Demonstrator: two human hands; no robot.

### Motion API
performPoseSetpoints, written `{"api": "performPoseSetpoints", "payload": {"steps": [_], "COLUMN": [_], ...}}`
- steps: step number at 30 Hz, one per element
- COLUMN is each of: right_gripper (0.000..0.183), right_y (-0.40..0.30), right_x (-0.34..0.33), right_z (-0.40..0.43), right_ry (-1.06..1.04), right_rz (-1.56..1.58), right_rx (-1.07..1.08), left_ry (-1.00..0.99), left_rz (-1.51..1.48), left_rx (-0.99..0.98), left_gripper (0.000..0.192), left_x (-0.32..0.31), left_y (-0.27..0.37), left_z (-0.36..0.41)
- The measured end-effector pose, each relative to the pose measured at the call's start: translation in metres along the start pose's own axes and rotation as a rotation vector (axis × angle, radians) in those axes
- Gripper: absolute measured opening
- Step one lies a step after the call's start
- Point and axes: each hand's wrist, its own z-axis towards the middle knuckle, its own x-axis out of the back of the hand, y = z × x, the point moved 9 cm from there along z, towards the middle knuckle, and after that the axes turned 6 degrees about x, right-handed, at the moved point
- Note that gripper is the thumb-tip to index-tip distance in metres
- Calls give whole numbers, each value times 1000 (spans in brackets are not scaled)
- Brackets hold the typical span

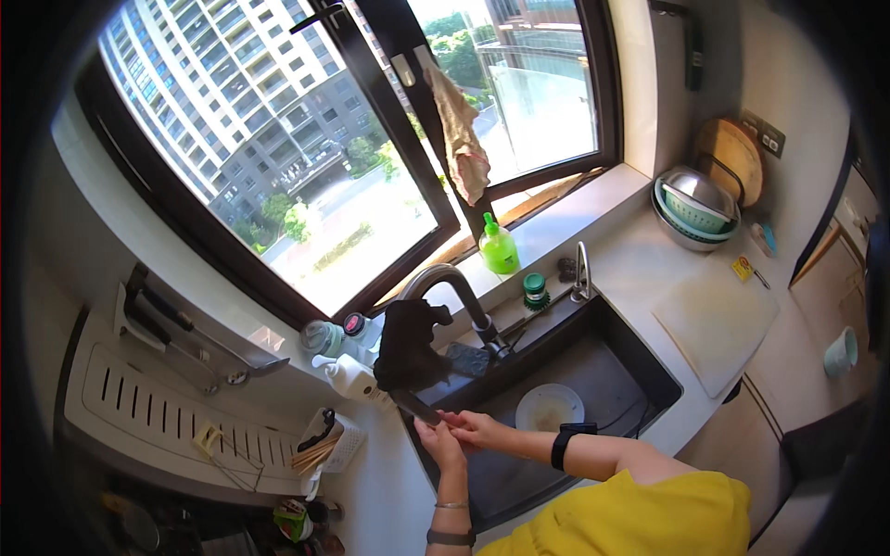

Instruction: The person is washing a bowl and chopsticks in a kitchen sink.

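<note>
My left hand (pixel 441 443) and my right hand (pixel 483 430) meet over the left part of the dark sink (pixel 605 368), right below the spout end (pixel 416 406) of the kitchen faucet. Their fingers are curled against each other, and whether anything lies between them is hidden. A black cloth (pixel 410 344) hangs over the faucet's curved neck (pixel 464 288). In the sink, beyond my right forearm, sits a white bowl (pixel 530 397) with a brownish patch inside. A dark sponge or pad (pixel 468 359) rests beside the faucet base.
Behind the sink stand a green soap bottle (pixel 500 249), a green-topped brush (pixel 535 288) and a small tap (pixel 583 274). Left are a white pump bottle (pixel 354 379) and a chopstick holder (pixel 344 445). At right lie a cutting board (pixel 716 326) and stacked bowls (pixel 695 208).
</note>
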Motion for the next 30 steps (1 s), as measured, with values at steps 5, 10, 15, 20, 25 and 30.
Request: {"api": "performPoseSetpoints", "payload": {"steps": [5,10,15,20,25,30], "right_gripper": [21,22,27,33,36,35], "right_y": [-9,-33,-2,1,4,-24], "right_x": [-20,-32,-31,-30,-33,-21], "right_z": [6,12,31,34,27,15], "right_ry": [-148,-211,-140,-167,-149,-141], "right_rz": [318,534,397,279,576,578], "right_rx": [-44,-101,-78,-12,-193,-157], "left_ry": [-120,-143,-189,-283,-243,-250], "left_rz": [204,196,-136,-216,19,130], "left_rx": [-2,38,105,265,160,79], "left_gripper": [23,39,49,49,38,30], "left_x": [11,11,7,7,22,18], "left_y": [-19,-15,-10,-29,-28,-5], "left_z": [15,14,0,-14,-7,-2]}}
